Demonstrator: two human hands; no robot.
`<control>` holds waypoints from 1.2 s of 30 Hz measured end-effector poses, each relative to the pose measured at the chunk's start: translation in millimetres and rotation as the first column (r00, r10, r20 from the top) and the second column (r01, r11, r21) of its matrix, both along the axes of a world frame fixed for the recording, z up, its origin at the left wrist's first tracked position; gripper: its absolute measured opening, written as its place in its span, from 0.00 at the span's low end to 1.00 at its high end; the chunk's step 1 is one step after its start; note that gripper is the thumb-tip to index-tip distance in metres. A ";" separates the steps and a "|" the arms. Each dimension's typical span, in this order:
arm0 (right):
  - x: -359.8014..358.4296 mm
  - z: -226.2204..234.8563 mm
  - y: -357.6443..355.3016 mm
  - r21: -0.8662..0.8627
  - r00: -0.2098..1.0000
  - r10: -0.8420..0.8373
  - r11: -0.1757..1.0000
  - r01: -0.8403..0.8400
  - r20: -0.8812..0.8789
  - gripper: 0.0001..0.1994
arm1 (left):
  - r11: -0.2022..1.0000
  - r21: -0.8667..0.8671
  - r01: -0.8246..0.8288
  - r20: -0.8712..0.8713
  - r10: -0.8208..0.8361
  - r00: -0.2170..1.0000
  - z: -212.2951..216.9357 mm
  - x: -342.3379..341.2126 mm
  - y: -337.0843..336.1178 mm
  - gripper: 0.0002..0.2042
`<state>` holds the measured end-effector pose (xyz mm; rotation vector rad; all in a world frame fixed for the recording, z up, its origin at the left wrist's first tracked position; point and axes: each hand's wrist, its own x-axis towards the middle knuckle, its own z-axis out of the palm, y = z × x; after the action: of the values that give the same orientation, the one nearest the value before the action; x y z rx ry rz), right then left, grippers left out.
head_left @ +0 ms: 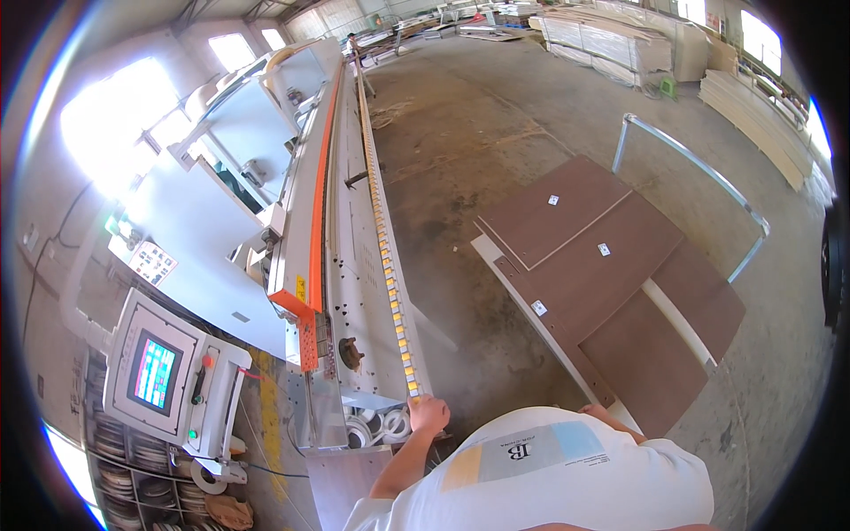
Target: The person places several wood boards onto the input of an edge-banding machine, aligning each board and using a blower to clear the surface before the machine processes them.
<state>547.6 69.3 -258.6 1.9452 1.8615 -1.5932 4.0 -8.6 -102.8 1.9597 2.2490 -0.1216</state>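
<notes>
The left hand (428, 414) rested closed on the roller rail's (386, 248) near end; the right hand's grip was hidden. At two o'clock, brown panels (611, 292) bore small white labels (604, 250).

— Can we see both hands?
— Only the left hand (428, 413); our white shirt (567, 482) hides the right hand, leaving a strip of forearm.
— And the brown panels (602, 283)?
— Our shirt covers their near end. We can't read their small white labels (604, 250), and the control screen (155, 373) is a blur.
</notes>
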 end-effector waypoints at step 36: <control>-292.5 599.9 204.0 0.560 -0.874 0.210 0.824 -0.083 -0.438 0.14 | 0.997 0.045 0.064 -0.111 -0.059 0.992 -6.9 0.5 0.6 0.10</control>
<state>255.0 273.3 341.3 -2.1611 1.5644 -2.9875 4.4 -8.0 -109.7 2.0973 2.2788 -0.1889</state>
